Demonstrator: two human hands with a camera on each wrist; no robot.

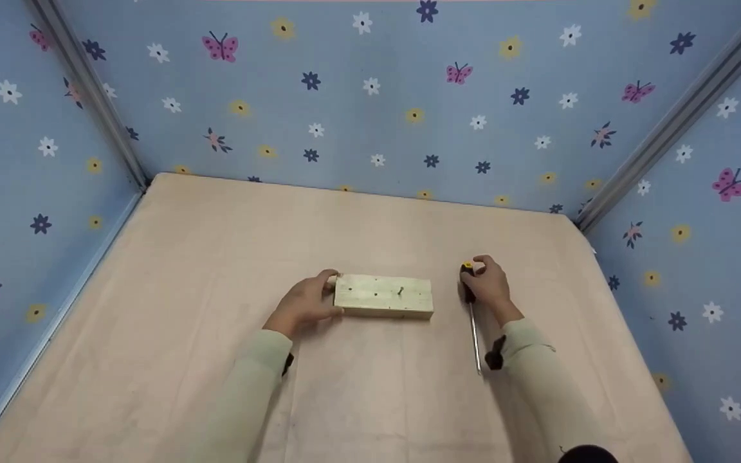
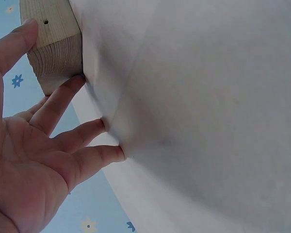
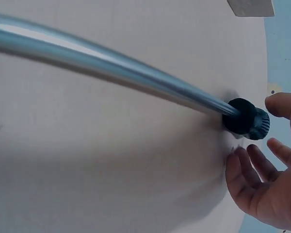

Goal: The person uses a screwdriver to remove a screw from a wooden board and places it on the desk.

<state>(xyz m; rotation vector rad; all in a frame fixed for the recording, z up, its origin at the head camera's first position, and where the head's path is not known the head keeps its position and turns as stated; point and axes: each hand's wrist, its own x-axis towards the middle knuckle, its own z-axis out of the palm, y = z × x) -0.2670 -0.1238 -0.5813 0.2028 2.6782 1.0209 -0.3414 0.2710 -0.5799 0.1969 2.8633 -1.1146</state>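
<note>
A pale wooden block (image 1: 383, 296) lies on the cloth-covered table, with small dark holes and one screw (image 1: 401, 291) sticking up from its top, right of the middle. My left hand (image 1: 306, 299) grips its left end, thumb on the near side and forefinger at the far corner. In the left wrist view, other fingertips (image 2: 120, 153) touch the cloth. To the block's right is a screwdriver (image 1: 474, 334), its dark, yellow-ended handle away from me and its metal shaft toward me. Around the handle (image 3: 254, 123) is my right hand (image 3: 266, 184), thumb and fingers spread, with gaps showing.
Pale cloth (image 1: 216, 225) covers the table. Blue panels (image 1: 370, 96) patterned with flowers and butterflies stand behind and on both sides, with grey metal posts (image 1: 673, 122) at the corners. A dark round object (image 1: 588, 454) shows at the bottom right edge.
</note>
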